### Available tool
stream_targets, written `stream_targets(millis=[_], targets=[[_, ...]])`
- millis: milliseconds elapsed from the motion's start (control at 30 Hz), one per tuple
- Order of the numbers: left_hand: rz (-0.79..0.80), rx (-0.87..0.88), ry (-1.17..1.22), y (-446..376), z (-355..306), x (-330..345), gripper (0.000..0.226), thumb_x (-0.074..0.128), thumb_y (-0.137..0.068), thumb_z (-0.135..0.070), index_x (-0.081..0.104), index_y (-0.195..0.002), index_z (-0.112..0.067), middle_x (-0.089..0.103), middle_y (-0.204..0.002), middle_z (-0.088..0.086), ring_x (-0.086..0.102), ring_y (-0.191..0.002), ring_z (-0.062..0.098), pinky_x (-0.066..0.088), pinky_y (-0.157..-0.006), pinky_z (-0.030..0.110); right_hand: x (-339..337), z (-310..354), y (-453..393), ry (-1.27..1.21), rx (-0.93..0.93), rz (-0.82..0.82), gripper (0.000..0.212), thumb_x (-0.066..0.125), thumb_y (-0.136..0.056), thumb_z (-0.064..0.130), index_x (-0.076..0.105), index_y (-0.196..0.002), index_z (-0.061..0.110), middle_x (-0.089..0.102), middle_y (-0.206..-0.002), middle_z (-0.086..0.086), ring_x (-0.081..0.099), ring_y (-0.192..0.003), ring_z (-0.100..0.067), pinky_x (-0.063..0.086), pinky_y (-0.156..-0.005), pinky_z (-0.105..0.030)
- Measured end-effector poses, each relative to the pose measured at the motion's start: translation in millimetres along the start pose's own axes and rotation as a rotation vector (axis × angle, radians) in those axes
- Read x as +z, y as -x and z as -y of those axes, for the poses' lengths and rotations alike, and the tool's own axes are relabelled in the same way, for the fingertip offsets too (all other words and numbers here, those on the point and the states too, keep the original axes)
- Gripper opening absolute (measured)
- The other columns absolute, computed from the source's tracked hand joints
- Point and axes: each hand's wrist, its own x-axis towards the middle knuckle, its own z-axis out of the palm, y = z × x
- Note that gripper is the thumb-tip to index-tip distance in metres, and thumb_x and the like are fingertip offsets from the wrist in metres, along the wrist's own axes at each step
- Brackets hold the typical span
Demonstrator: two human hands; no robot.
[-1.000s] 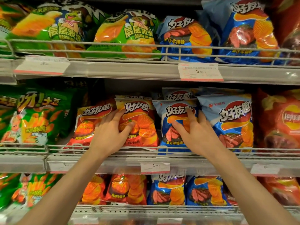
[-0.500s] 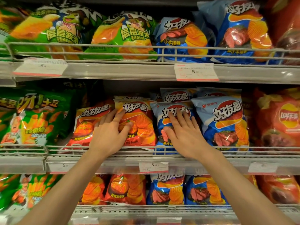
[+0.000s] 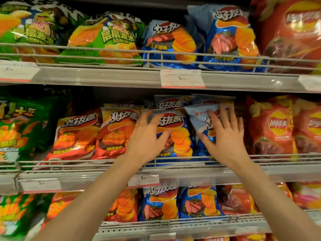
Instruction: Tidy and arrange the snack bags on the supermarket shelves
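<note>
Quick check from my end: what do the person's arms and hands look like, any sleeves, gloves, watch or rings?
Both forearms are bare as far as the frame shows: no sleeves in view. The left hand and right hand wear no gloves, and I see no watch, bracelet or rings, though motion blur softens the fingers.

Glossy plastic-film snack bags (image 3: 175,134); grey metal wire shelf rails (image 3: 104,163); paper price tags (image 3: 182,79)
</note>
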Motion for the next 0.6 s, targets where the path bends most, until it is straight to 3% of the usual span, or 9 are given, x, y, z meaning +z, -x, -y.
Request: stream_targets(millis=[100,367,500,600], targets=[[0.106,-0.058,-0.030,-9,-2,18,0.064,0.051,-0.101,-0.057,0.035,-0.158,-0.035,0.014,-0.172,0.005,0.021,-0.156,0.031,0.029,-0.123,0.045,12,-9,2,-0.024,0.043,0.045,0.081,0.054,-0.097,0.060,0.023,-0.164,0.027,0.004,-0.174,-0.008,-0.004,-0.160,-0.033,0.008,-0.123,-0.067],[0.142,-0.008,-0.069,-14,5,32,0.063,0.041,-0.101,-0.066,0.030,-0.158,-0.043,0.008,-0.173,-0.005,0.015,-0.159,0.022,0.033,-0.120,0.045,20,-13,-4,0.015,0.066,0.002,0.081,0.055,-0.097,0.056,0.019,-0.164,0.028,0.006,-0.173,-0.011,0.002,-0.160,-0.034,0.011,-0.121,-0.068],[0.139,0.000,-0.022,-10,5,30,0.063,0.044,-0.101,-0.064,0.032,-0.159,-0.041,0.010,-0.174,-0.003,0.011,-0.159,0.019,0.027,-0.123,0.042,19,-11,-2,0.011,0.055,0.033,0.084,0.052,-0.097,0.062,0.014,-0.165,0.030,0.001,-0.174,-0.008,-0.004,-0.160,-0.032,0.005,-0.122,-0.068],[0.067,0.001,0.076,-6,2,23,0.060,0.054,-0.101,-0.056,0.042,-0.155,-0.035,0.022,-0.171,0.001,0.018,-0.158,0.021,0.024,-0.123,0.038,8,-8,-3,0.022,0.075,0.105,0.089,0.048,-0.093,0.069,0.013,-0.165,0.030,-0.003,-0.174,-0.007,-0.010,-0.159,-0.031,-0.002,-0.122,-0.066]])
